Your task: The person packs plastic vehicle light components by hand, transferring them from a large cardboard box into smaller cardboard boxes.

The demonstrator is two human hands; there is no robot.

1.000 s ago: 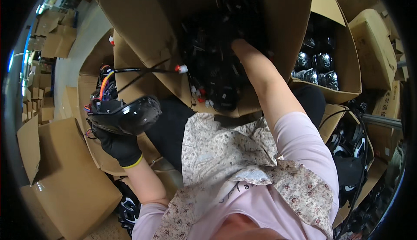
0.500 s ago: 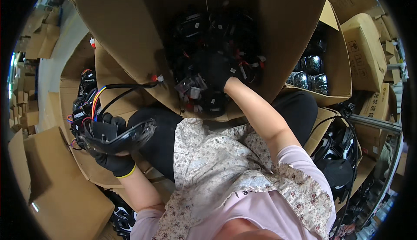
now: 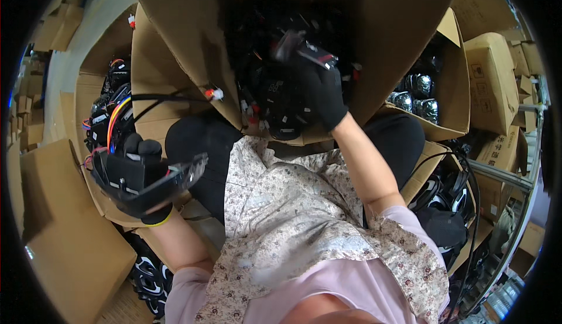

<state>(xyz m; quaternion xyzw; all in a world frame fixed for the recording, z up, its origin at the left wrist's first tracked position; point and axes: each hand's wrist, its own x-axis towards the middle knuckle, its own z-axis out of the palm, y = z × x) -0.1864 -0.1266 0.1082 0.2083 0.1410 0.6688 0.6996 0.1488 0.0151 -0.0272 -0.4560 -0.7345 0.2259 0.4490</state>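
Note:
My left hand (image 3: pixel 144 148), in a black glove with a yellow cuff edge, grips a black plastic housing with a glossy clear-wrapped front (image 3: pixel 155 190). From the housing runs a black cable with yellow, blue and red wires (image 3: pixel 119 113), ending in a red-and-white connector (image 3: pixel 215 94). Over the large open carton (image 3: pixel 404 25), my right hand (image 3: pixel 323 94), also black-gloved, holds a small dark part in a clear wrapper (image 3: pixel 313 53), blurred by motion. Beneath it, dark parts with small pale labels (image 3: pixel 275 104) fill the carton's bottom; shadow hides most of them.
At the left, a carton holds wired black units (image 3: pixel 111 110). Another at the right contains shiny wrapped black items (image 3: pixel 422 84). Black-and-white parts lie in a box (image 3: pixel 448 189) at the lower right, beside a metal rack rail (image 3: pixel 503 171). A closed carton (image 3: pixel 490 84) stands beyond.
My right hand has risen from the parts in the carton, now with the small wrapped part in it. The left hand has shifted slightly with the housing, and the view has moved a little.

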